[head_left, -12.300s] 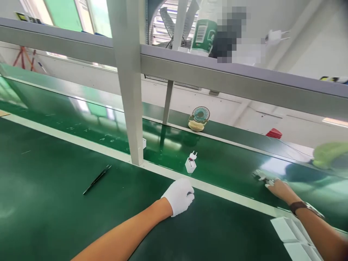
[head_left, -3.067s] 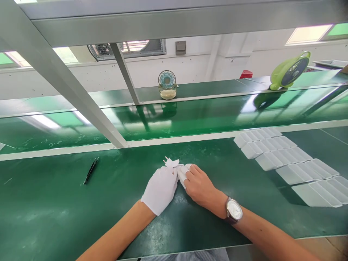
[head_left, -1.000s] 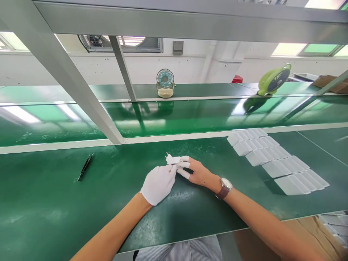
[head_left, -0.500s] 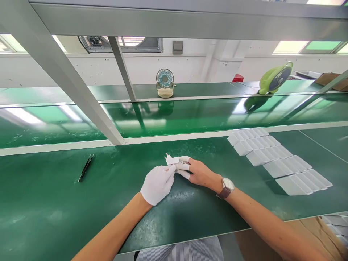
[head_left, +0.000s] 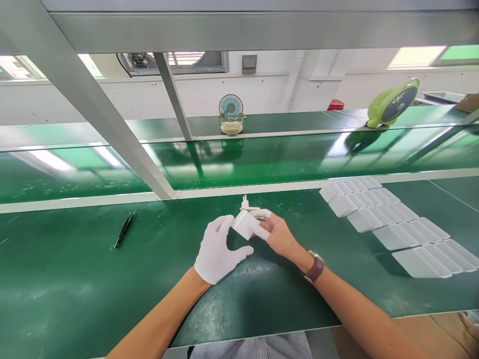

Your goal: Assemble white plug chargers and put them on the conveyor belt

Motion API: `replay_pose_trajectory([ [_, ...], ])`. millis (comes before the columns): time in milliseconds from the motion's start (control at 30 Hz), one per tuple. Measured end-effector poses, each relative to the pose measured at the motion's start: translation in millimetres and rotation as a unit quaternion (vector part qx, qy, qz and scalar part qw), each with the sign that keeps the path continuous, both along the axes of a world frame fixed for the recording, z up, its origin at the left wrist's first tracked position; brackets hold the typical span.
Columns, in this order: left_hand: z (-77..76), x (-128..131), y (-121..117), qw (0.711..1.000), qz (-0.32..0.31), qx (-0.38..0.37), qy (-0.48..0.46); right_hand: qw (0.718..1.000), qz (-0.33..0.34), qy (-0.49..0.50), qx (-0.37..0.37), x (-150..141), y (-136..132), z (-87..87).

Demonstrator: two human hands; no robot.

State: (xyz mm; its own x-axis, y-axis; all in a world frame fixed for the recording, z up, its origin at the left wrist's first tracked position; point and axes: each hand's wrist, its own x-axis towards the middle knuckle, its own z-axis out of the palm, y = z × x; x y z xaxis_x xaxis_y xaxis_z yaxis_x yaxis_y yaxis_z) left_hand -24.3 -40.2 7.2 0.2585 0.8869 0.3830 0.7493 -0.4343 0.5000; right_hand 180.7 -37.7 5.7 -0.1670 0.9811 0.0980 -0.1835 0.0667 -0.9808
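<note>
A small white plastic plug adapter (head_left: pixel 245 223) with two metal pins sits raised just above the green matted worktop (head_left: pixel 75 279), pins pointing up and away from the person. The right hand (head_left: pixel 279 234), bare but for white finger cots on its fingertips, has its grip pinched on the adapter's right side, thumb below and fingers over the top. The left hand (head_left: pixel 217 249), in a white cloth glove, has its grip spread wide, fingers up and thumb out; its raised fingertips reach the adapter's left edge, though whether they touch it I cannot tell. The adapter thus lies between the two hands, held by the right one alone.

A brown-strapped wristwatch (head_left: pixel 315 267) sits on the right wrist. Black tweezers (head_left: pixel 124 229) lie on the worktop well to the left. Rows of white plastic casings (head_left: pixel 389 227) lie to the right. Beyond a glossy green conveyor belt (head_left: pixel 262 159) stand a small teal desk fan (head_left: pixel 231 113) and a lime green fan (head_left: pixel 392 102).
</note>
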Motion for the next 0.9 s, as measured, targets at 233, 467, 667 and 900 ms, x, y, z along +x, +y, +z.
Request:
replay_pose_trajectory([
  [233,7.0,5,-6,0.991,-0.075,0.051,-0.098,0.949,0.143,0.225,-0.168,-17,-12,10.6],
  [467,11.5,-1,-5,0.984,-0.123,0.031,-0.129,0.939,0.175,0.227,-0.189,-22,-18,14.9],
  [667,19.9,-1,-2,0.987,-0.13,0.019,-0.091,0.939,0.18,0.209,-0.204,-23,-18,14.4],
  [900,32.1,2,-2,0.984,-0.168,-0.002,-0.061,0.938,0.184,0.209,-0.207,-22,-19,12.5],
])
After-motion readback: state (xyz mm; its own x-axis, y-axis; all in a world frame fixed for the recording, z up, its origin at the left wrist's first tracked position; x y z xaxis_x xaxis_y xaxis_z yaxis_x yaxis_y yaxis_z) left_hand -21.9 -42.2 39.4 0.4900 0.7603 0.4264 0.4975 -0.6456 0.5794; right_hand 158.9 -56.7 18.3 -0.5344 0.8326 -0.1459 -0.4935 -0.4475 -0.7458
